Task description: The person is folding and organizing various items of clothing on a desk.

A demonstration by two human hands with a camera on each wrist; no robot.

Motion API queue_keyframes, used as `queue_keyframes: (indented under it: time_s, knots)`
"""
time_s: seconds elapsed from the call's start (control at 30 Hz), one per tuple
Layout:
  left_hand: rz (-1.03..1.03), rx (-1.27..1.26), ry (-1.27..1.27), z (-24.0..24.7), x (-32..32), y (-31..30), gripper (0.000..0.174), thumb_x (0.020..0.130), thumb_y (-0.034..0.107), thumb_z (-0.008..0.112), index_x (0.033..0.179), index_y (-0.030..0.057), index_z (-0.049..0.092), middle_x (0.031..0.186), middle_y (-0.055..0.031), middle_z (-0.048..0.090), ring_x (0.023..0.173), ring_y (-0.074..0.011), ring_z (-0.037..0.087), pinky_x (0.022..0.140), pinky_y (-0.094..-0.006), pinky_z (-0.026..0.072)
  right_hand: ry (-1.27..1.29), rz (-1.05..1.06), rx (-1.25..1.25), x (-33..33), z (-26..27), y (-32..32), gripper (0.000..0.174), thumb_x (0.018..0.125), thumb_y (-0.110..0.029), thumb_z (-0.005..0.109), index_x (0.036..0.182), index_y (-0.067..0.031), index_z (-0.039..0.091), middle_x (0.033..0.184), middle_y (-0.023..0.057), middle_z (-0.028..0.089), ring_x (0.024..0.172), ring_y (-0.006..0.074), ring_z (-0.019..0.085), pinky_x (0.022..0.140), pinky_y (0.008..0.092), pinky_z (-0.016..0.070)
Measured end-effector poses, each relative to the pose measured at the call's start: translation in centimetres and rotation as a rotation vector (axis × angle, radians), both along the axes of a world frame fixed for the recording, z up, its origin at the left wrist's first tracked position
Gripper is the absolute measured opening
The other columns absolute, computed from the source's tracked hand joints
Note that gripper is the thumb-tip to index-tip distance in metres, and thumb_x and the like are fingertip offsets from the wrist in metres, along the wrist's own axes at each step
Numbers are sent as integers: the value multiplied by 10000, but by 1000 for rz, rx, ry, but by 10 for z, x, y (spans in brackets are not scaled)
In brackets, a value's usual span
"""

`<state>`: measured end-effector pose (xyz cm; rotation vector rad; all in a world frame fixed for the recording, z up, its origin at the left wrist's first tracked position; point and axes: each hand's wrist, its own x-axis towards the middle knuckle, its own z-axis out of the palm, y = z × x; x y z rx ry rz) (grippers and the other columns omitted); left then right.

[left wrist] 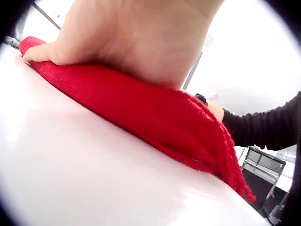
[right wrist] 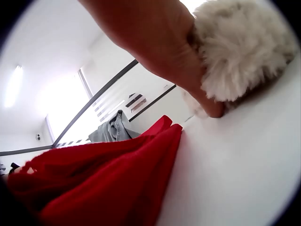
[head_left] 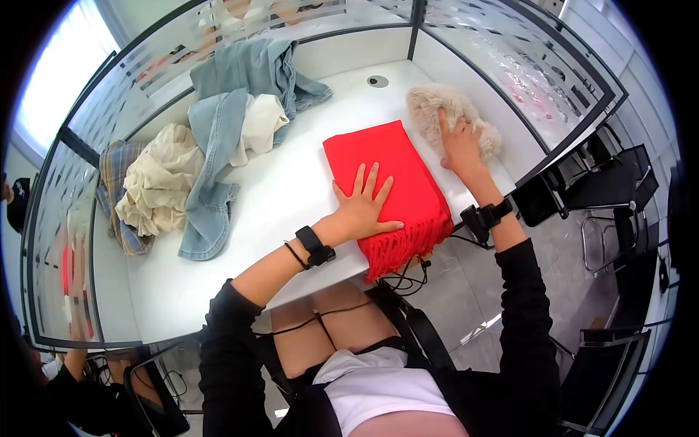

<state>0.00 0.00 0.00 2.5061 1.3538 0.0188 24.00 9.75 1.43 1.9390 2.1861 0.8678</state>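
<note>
A folded red cloth with a fringe (head_left: 411, 171) lies at the table's front edge, its fringe hanging over. The left hand (head_left: 362, 211) rests on it with fingers spread. In the left wrist view the palm (left wrist: 136, 42) presses on the red cloth (left wrist: 141, 108). At the right, the other hand (head_left: 462, 149) touches a cream fluffy item (head_left: 437, 105), fingers extended over it. The right wrist view has this hand (right wrist: 164, 42) against the fluffy item (right wrist: 244, 47), the red cloth (right wrist: 113, 179) beside it; most of its fingers are hidden there.
On the left of the white table (head_left: 269, 218) are blue jeans (head_left: 218, 138), a cream cloth (head_left: 164, 175) and a plaid cloth (head_left: 113, 171). A white cloth (head_left: 261, 124) lies against the jeans. Low partitions surround the table's back and sides. Black chairs (head_left: 611, 186) stand at the right.
</note>
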Motion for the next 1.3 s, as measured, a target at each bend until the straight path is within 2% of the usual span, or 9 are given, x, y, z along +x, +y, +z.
queue_keyframes:
  time_s: [0.17,0.37,0.6,0.7,0.9,1.1,1.17,1.2,1.3]
  knots:
    - [3,63,-13,-6,4,11,972,729,726,452,1423,101,184,1470,-240,-9,1349,-438,-32,866,-782,77,-48,52,250,11,-30,41,832,684,-157,681,1400,-148,256,871,194,568,715,297,590,665,451,480]
    - [-2,68,-5,-8,33,28,963,739,711,464,1428,110,164,1467,-246,12,1347,-444,10,882,-768,107,282,76,116,31,50,42,763,682,-126,663,1356,-116,305,788,137,603,687,306,617,612,415,502]
    - [14,8,-89,-9,98,69,984,717,716,477,1428,109,174,1471,-242,1,1352,-433,-16,904,-759,57,306,143,304,22,81,9,715,699,-112,640,1342,-146,330,950,143,594,817,334,606,659,428,497]
    - [28,3,-134,-12,127,86,981,714,701,494,1428,106,181,1475,-236,7,1357,-423,-26,916,-752,23,105,190,518,5,74,-8,505,752,-106,539,1248,-128,446,1085,138,558,915,269,571,721,361,496]
    - [-5,-74,-192,-13,159,110,905,748,645,496,1419,106,215,1468,-221,99,1349,-430,32,911,-757,8,15,226,343,13,15,3,437,753,-174,559,1187,-150,506,1189,182,519,946,326,541,769,372,470]
    - [-178,85,-312,-53,136,114,634,765,428,604,1259,63,451,1350,-285,281,1272,-488,184,857,-757,230,81,152,303,6,7,-10,476,719,-137,571,1192,-153,520,1198,134,515,946,303,521,824,370,460]
    - [-159,31,-227,6,109,87,569,756,396,623,1185,41,510,1326,-292,302,1243,-484,244,855,-743,261,70,125,275,4,16,-12,466,729,-123,563,1192,-157,526,1187,112,525,941,288,525,818,368,461]
    - [-111,113,-164,26,97,76,448,782,319,614,1124,37,549,1227,-194,478,1182,-381,380,920,-519,393,62,112,274,2,20,-13,462,732,-118,560,1191,-157,526,1183,107,528,941,283,526,810,364,465]
    - [-98,-27,-289,27,65,88,424,790,311,617,1110,40,557,1222,-215,465,1120,-391,446,932,-458,400,30,98,276,-7,25,-14,432,746,-107,554,1173,-163,530,1153,86,544,926,263,536,762,340,485]
